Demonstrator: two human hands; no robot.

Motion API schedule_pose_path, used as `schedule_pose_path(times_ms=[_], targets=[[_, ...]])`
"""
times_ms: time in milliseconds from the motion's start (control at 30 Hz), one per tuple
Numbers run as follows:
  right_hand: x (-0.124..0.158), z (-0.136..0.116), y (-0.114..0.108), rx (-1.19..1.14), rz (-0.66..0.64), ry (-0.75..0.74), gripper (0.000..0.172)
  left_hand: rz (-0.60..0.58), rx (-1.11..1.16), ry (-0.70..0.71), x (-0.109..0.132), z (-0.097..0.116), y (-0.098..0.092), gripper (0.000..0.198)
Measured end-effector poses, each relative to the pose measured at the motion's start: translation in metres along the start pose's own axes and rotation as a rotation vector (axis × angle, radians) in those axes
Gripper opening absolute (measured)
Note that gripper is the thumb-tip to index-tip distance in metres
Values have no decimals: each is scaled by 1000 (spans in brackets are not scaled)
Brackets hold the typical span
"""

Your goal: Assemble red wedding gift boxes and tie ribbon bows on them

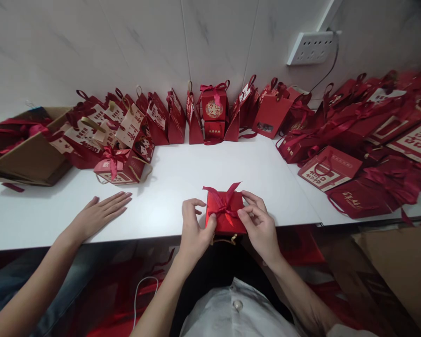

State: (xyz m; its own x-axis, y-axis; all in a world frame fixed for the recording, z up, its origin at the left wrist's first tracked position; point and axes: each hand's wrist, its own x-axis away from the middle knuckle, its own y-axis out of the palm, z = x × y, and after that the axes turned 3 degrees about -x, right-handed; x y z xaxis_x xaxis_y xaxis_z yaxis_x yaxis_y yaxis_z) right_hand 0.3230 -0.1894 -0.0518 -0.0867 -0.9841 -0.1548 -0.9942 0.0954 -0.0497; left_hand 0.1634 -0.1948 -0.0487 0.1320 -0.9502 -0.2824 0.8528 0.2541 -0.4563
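A small red gift box (212, 224) rests at the table's front edge, tied on top with a red ribbon bow (225, 208). My left hand (196, 229) grips the box's left side, its thumb pressing near the bow and its fingers curled. At the other side, my right hand (261, 227) has thumb and fingertips pinched at the bow's right loop, close against the box. A gold twisted cord (233, 239) hangs below the box's near side. Both ribbon tails point up and away from me.
Another person's hand (101, 213) lies flat on the white table (182, 168) to the left. Red gift boxes (215, 110) line the wall, with more piled right (365, 187). An open cardboard box (52, 159) holds ribbon at far left. A power strip (312, 47) hangs above.
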Motion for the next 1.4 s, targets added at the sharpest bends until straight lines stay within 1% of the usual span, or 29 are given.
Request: schedule_pose_path(times_ms=[33,67,133,233,300,433,500,567,633,800,900,1100,1267,1400], targets=[[0,0,0,-2,2,5,24,-8,9,-50,0,0,-1,9],[-1,-1,0,-4,3,11,25,-37,35,-96,0,1,-2,9],[-2,-1,-1,-18,5,30,27,-104,146,-172,-1,3,-4,17],[-4,1,-2,-75,-9,73,29,-170,336,-240,-3,5,-6,21],[-4,5,-3,-124,-22,102,29,-172,391,-245,-3,6,-7,22],[-3,15,-4,-205,-25,127,27,-155,421,-270,-1,5,-7,17],[-3,18,-4,-232,-14,130,27,-161,408,-263,0,6,-8,14],[-2,19,-4,-236,1,140,27,-151,368,-216,1,6,-8,10],[-3,19,-4,-209,15,148,28,-141,333,-180,2,7,-8,10],[-4,17,-5,-153,6,120,31,-140,370,-221,2,6,-8,14],[-6,15,-5,-232,-17,138,30,-147,392,-243,1,4,-9,17],[-11,9,-5,-504,-7,297,29,-124,379,-241,1,2,-9,20],[-12,12,-7,-541,-59,339,35,-111,354,-221,1,1,-6,19],[-15,19,-17,-537,-112,307,31,-111,321,-179,0,1,-6,13]])
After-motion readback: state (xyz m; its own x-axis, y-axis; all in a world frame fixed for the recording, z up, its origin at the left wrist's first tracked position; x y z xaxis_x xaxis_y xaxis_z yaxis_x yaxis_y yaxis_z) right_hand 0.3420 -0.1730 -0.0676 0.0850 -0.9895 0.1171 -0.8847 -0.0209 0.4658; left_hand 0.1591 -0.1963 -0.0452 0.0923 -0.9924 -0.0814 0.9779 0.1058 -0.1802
